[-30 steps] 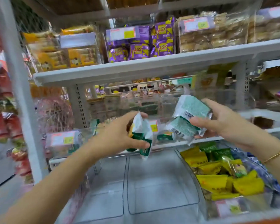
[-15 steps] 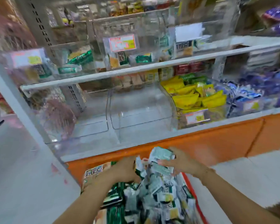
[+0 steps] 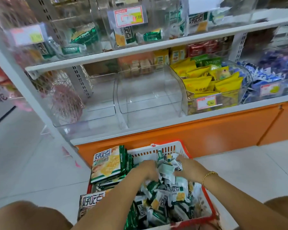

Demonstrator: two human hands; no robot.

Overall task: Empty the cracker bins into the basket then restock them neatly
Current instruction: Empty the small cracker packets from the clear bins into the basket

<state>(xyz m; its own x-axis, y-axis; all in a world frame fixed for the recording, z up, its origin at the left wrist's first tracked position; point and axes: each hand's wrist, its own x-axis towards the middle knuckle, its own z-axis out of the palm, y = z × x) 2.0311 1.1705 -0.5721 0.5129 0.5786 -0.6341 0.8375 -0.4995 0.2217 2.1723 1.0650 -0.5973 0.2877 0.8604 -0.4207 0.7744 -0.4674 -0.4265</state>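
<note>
The basket (image 3: 166,147) stands on the floor below the shelf, its long axis running from the person toward the shelf, heaped with cracker packets (image 3: 166,196) lying at all angles. Left hand (image 3: 146,170) and right hand (image 3: 188,166) reach palm-down into the heap's far end. The fingers are buried among the packets, so each grip's state cannot be told.

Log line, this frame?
step: packets into basket | left hand: among packets, grip unclear | right hand: same | lower bins: empty | upper bins: not emptied
</note>
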